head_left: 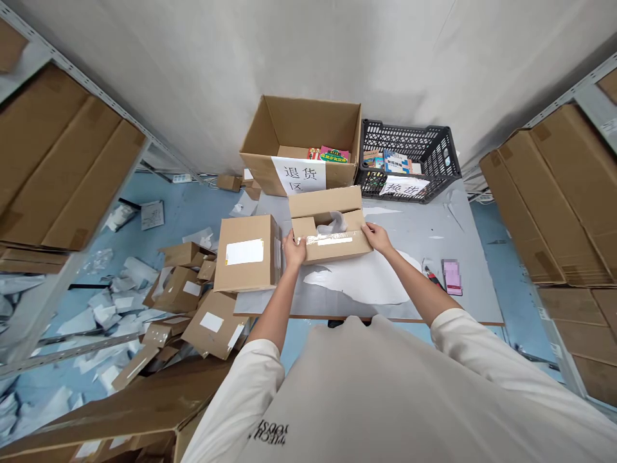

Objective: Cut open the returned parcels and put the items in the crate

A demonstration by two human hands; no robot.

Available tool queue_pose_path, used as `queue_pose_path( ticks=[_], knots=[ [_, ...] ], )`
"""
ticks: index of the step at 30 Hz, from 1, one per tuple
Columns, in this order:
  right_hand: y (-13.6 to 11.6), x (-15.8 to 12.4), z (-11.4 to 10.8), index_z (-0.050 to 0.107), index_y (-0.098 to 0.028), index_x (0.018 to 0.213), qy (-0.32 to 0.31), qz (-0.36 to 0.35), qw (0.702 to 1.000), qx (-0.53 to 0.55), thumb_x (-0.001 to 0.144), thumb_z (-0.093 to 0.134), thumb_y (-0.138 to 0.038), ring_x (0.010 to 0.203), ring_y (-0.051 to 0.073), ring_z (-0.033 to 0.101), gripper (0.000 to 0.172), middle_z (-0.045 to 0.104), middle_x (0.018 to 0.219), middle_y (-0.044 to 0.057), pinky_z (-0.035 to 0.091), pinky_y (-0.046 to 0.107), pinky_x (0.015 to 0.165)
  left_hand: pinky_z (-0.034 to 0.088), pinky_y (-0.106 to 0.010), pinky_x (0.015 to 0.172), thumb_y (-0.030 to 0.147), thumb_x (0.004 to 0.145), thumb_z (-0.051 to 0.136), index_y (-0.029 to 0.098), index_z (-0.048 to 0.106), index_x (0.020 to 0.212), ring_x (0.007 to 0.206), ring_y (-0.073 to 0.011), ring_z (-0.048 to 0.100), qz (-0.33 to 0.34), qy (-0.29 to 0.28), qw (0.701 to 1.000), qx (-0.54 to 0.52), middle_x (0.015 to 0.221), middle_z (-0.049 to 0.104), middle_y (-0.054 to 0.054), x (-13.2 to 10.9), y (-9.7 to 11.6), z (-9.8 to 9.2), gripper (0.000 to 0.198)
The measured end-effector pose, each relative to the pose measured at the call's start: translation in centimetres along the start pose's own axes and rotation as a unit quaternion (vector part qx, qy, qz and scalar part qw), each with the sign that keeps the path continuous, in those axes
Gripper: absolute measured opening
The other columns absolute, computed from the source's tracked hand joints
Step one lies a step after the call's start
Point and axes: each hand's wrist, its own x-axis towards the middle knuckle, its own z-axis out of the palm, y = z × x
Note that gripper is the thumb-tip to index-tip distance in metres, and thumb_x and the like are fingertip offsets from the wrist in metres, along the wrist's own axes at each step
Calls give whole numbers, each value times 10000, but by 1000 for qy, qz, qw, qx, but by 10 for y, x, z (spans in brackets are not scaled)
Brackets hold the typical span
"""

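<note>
Grey table (434, 244) between cardboard-stacked shelves, both hands' fingers clamped on an opened small box (330, 235) at its ends.

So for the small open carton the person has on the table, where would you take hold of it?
By its two short ends, coming in from left and right, as the left hand and right hand do now. The small open carton lies long side toward the person with its flaps up, so the top gives no firm hold, and the sealed box crowds its left end.
</note>
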Motion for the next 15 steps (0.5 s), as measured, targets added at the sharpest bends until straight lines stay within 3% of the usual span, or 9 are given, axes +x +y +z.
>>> queue_pose_path(
  ticks=[8,15],
  knots=[
    [-4,-16,-21,771,-222,1405,-7,-37,999,14,858,703,-418,1082,286,711,586,774,1351,109,557,451,1143,423,-556,1299,347,911,774,262,688,1493,1418,-392,610,19,21,999,-15,1380,672,-150,-21,14,-1,594],
    [8,-44,-53,777,-225,1408,6,-52,998,40,848,722,-430,1082,296,699,599,763,1340,114,551,454,1149,451,-520,1275,340,905,772,234,679,1501,1412,-378,616,45,40,998,-21,1375,692,-152,-66,32,10,613]
  ],
)
